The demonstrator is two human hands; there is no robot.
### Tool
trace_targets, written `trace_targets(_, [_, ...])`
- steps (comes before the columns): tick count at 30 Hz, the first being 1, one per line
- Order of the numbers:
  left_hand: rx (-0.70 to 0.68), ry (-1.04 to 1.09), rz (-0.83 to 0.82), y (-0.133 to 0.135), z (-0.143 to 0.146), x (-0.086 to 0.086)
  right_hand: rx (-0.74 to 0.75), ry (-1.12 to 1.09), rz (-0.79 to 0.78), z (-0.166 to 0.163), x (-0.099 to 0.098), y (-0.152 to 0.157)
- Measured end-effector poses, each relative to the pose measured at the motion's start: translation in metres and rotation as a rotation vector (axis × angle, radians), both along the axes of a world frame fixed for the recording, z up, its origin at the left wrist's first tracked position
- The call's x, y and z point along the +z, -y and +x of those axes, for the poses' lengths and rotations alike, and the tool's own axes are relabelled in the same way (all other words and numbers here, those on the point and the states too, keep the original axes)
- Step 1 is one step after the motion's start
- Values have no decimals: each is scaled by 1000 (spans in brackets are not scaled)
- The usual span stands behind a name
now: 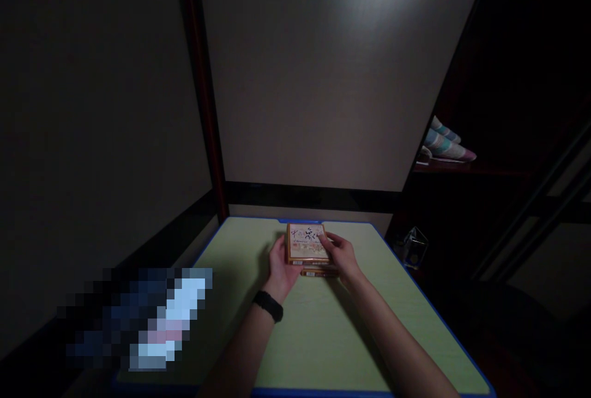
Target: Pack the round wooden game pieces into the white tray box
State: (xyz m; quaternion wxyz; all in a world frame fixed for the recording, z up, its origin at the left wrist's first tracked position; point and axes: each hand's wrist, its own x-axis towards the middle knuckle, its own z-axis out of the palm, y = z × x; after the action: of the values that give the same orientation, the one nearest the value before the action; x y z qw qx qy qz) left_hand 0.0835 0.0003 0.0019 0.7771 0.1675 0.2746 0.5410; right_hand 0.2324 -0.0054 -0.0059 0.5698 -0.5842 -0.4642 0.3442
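A flat, square box [302,249] with a pale printed lid, dark brush-style writing and an orange-brown edge is between my two hands, towards the far side of the table. My left hand [279,267] grips its left side, with a black band on the wrist. On the right side, my right hand [344,257] has its thumb on the lid and its fingers around the edge. Beneath it shows the front edge of a second, similar box [319,273]. I cannot tell whether the two boxes touch.
Both arms reach over a pale green table [318,342] with a blue rim. Behind it rises a grey panel [318,90]. At the right, striped folded fabric [446,144] lies on a dark shelf, above a shiny package [413,247]. A pixelated patch covers the lower left.
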Motion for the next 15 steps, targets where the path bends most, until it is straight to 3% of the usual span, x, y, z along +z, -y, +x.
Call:
trace_targets(3, [-135, 119, -41, 4, -1, 3, -5, 84, -16, -6, 3, 0])
trace_targets(6, [-176, 156, -45, 6, -3, 4, -42, 207, -39, -10, 11, 2])
trace_targets(9, [-118, 148, -62, 4, -3, 3, -89, 412, -13, -19, 24, 13])
trace_targets(11, [-49, 144, -68, 1, -3, 2, -110, 664, 40, -31, 32, 24])
trace_targets(15, [55, 137, -40, -5, -2, -2, -43, 940, 59, -59, 44, 40])
